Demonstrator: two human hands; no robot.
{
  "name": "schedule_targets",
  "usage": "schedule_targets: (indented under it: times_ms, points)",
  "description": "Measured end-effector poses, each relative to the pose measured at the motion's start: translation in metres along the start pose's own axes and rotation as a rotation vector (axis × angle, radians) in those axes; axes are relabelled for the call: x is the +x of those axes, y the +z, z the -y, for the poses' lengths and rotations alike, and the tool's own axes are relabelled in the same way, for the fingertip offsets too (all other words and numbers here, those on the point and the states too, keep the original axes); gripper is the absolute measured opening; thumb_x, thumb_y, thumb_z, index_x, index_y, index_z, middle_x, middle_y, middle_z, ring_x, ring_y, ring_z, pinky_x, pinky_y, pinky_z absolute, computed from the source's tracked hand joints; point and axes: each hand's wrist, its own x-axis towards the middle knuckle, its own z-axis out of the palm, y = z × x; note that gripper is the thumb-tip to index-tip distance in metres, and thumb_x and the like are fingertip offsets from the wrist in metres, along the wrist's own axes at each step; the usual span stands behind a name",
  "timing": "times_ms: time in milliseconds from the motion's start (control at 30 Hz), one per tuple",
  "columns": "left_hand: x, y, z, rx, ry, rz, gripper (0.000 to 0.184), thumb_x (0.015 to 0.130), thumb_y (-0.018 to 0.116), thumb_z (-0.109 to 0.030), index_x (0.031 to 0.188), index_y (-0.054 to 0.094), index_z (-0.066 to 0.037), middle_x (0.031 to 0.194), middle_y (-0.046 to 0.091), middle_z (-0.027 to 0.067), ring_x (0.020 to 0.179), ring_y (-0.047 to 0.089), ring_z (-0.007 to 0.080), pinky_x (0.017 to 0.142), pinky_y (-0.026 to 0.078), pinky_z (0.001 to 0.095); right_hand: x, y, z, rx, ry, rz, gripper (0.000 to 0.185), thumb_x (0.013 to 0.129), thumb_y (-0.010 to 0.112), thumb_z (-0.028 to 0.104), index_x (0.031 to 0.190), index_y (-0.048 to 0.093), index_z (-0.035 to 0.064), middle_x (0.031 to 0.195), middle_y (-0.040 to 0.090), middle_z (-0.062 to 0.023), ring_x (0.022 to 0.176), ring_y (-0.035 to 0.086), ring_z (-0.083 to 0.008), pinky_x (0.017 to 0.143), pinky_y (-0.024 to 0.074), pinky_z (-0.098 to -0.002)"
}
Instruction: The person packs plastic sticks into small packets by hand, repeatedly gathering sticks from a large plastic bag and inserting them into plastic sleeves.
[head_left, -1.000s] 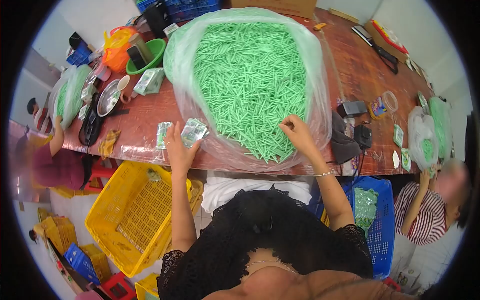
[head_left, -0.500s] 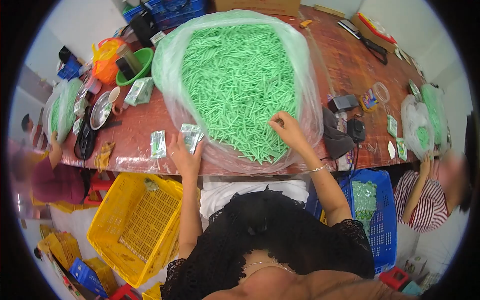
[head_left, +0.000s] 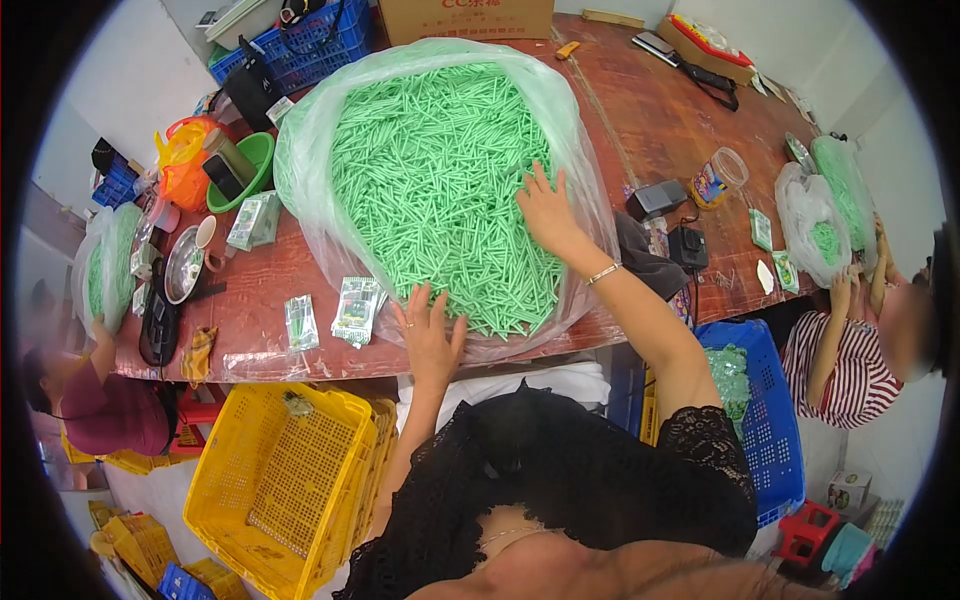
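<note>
A large clear plastic bag [head_left: 592,170] lies wide open on the table, filled with thin light-green sticks [head_left: 440,180]. My right hand [head_left: 552,212] rests on the right side of the heap, fingers spread over the sticks. At the front left of the heap is my left hand [head_left: 432,340], its fingers apart at the near edge of the sticks. Just left of that hand lies a small stack of printed packets [head_left: 356,310]. Farther left, a single flat packet [head_left: 301,323] shows green sticks inside.
The red-brown table [head_left: 250,345] has a green bowl [head_left: 262,165], a metal plate [head_left: 183,265], a plastic jar [head_left: 718,178] and black adapters [head_left: 657,200]. Below its edge stand a yellow crate [head_left: 215,480] and a blue crate [head_left: 785,470]. Co-workers sit at both sides.
My left hand has left the packets and moved right to the sticks, opening its fingers. My right hand, pinched before, has spread farther up the heap. The view has shifted slightly.
</note>
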Motion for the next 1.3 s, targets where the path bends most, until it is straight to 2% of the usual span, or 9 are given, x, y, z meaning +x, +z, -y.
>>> schedule_targets:
  times_ms: [267, 367, 467, 567, 667, 867, 967, 1067, 1300]
  points:
    - [-0.001, 0.000, 0.001, -0.009, 0.012, -0.013, 0.041, 0.086, 0.070, -0.019, 0.123, 0.057, -0.005, 0.139, 0.046, 0.0159, 0.136, 0.039, 0.0373, 0.115, 0.018, 0.0645, 0.014, -0.034, 0.015, 0.313, 0.091, 0.125, 0.026, 0.081, 0.061, 0.010, 0.103, 0.058, -0.0032, 0.101, 0.065, -0.0177, 0.105, 0.058, -0.0349, 0.100, 0.0388, -0.0523]
    - [0.000, 0.000, 0.001, -0.012, 0.012, -0.016, 0.040, 0.086, 0.070, -0.018, 0.122, 0.057, -0.004, 0.139, 0.047, 0.0158, 0.136, 0.039, 0.0372, 0.115, 0.018, 0.0645, 0.022, -0.046, 0.023, 0.660, 0.332, 0.279, 0.024, 0.085, 0.061, 0.015, 0.099, 0.056, -0.0045, 0.088, 0.066, -0.0190, 0.088, 0.062, -0.0375, 0.085, 0.0467, -0.0432]
    - [0.000, 0.001, 0.001, -0.018, 0.009, -0.018, 0.039, 0.086, 0.069, -0.016, 0.121, 0.058, -0.004, 0.139, 0.047, 0.0157, 0.136, 0.039, 0.0371, 0.115, 0.018, 0.0646, 0.014, -0.032, 0.029, 0.985, 0.449, 0.140, 0.028, 0.089, 0.061, 0.021, 0.098, 0.054, -0.0048, 0.077, 0.065, -0.0162, 0.070, 0.061, -0.0341, 0.075, 0.0502, -0.0401]
    - [0.000, 0.000, 0.001, -0.025, 0.004, -0.016, 0.037, 0.086, 0.069, -0.015, 0.120, 0.059, -0.004, 0.139, 0.047, 0.0159, 0.136, 0.040, 0.0371, 0.115, 0.019, 0.0646, 0.012, -0.008, 0.030, 1.591, 0.574, 0.197, 0.038, 0.094, 0.062, 0.034, 0.101, 0.053, -0.0023, 0.070, 0.058, -0.0058, 0.061, 0.054, -0.0208, 0.067, 0.0503, -0.0389]
    - [0.000, 0.001, 0.002, -0.034, 0.004, -0.018, 0.036, 0.086, 0.068, -0.013, 0.120, 0.059, -0.004, 0.138, 0.047, 0.0163, 0.136, 0.040, 0.0372, 0.115, 0.019, 0.0646, 0.011, -0.024, 0.028, 2.316, 0.959, 0.434, 0.035, 0.100, 0.057, 0.039, 0.106, 0.052, 0.0055, 0.064, 0.045, 0.0051, 0.054, 0.041, -0.0094, 0.063, 0.0440, -0.0278]
    - [0.001, 0.000, 0.000, -0.045, 0.005, -0.024, 0.035, 0.086, 0.067, -0.011, 0.120, 0.059, -0.004, 0.137, 0.048, 0.0166, 0.135, 0.041, 0.0375, 0.115, 0.018, 0.0646, 0.001, -0.010, 0.020, 2.460, 0.547, 0.505, 0.036, 0.099, 0.059, 0.042, 0.109, 0.053, 0.0074, 0.064, 0.041, 0.0064, 0.053, 0.037, -0.0053, 0.050, 0.0351, -0.0207]
    - [0.002, -0.003, 0.004, -0.047, 0.039, -0.024, 0.035, 0.086, 0.067, -0.010, 0.120, 0.059, -0.004, 0.136, 0.048, 0.0164, 0.134, 0.042, 0.0375, 0.115, 0.018, 0.0645, -0.005, -0.041, 0.043, 1.759, 0.656, 0.398, 0.036, 0.097, 0.064, 0.035, 0.115, 0.053, 0.0065, 0.065, 0.045, 0.0058, 0.053, 0.038, -0.0040, 0.043, 0.0278, -0.0200]
    - [0.018, -0.010, 0.002, -0.051, 0.086, -0.061, 0.034, 0.087, 0.066, -0.008, 0.120, 0.059, -0.005, 0.135, 0.049, 0.0160, 0.132, 0.044, 0.0375, 0.114, 0.021, 0.0643, -0.008, -0.044, 0.049, 2.021, 0.735, 0.261, 0.034, 0.093, 0.069, 0.028, 0.110, 0.051, 0.0040, 0.060, 0.043, 0.0071, 0.049, 0.036, -0.0040, 0.041, 0.0268, -0.0208]
    - [0.062, -0.011, -0.014, -0.172, 0.158, -0.078, 0.031, 0.088, 0.064, -0.007, 0.120, 0.060, -0.005, 0.127, 0.054, 0.0158, 0.125, 0.050, 0.0348, 0.113, 0.027, 0.0610, -0.016, -0.032, 0.062, 1.805, 0.634, 0.291, 0.030, 0.091, 0.071, 0.033, 0.096, 0.058, 0.0058, 0.059, 0.042, 0.0070, 0.046, 0.032, -0.0040, 0.042, 0.0242, -0.0226]
